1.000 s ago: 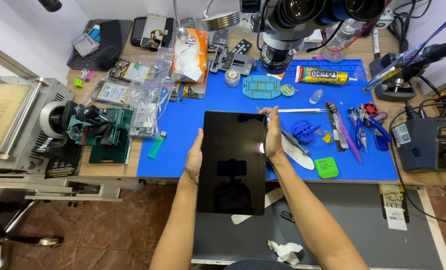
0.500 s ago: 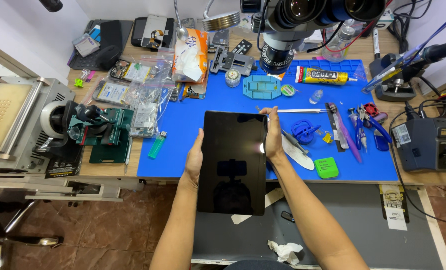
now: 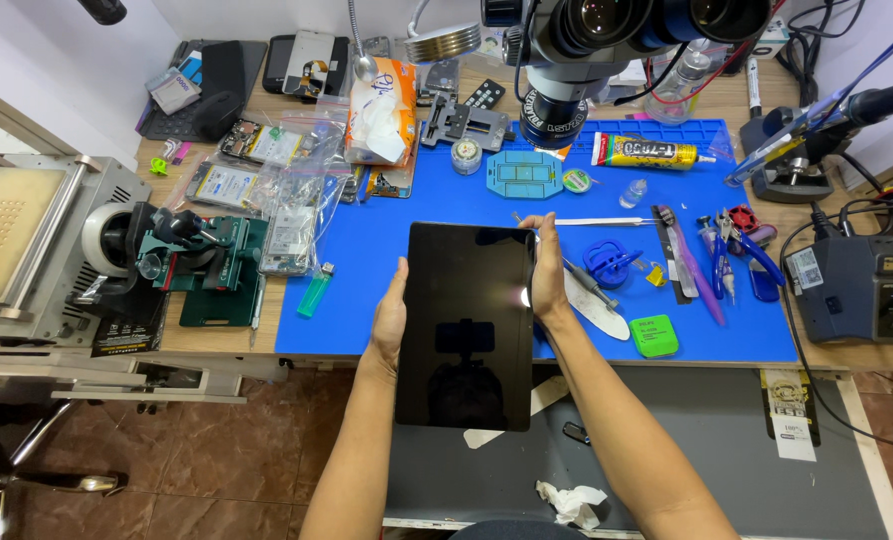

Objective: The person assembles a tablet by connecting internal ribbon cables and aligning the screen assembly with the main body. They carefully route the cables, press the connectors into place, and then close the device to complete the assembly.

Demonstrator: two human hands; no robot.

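Hands, left [image 3: 390, 318] and right [image 3: 547, 272], grip dark tablet [image 3: 466, 325] near yellow glue tube [image 3: 648, 152].

The flat black glass-fronted tablet [image 3: 469, 325] looks glossy and smooth, mirroring dim shapes. Beneath it the blue rubbery work mat [image 3: 366, 330] appears matt. The pale wooden bench top [image 3: 221, 335] shows grain, and the green translucent plastic lighter [image 3: 314, 293] shines slightly.

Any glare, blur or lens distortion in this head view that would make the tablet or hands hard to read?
Head view: sharp, evenly lit. The tablet screen is dark and glossy, mirroring a dim silhouette, with one small glare spot by the right hand. The left hand is clear. Wide-angle bending shows at the edges; the microscope looms large at top.
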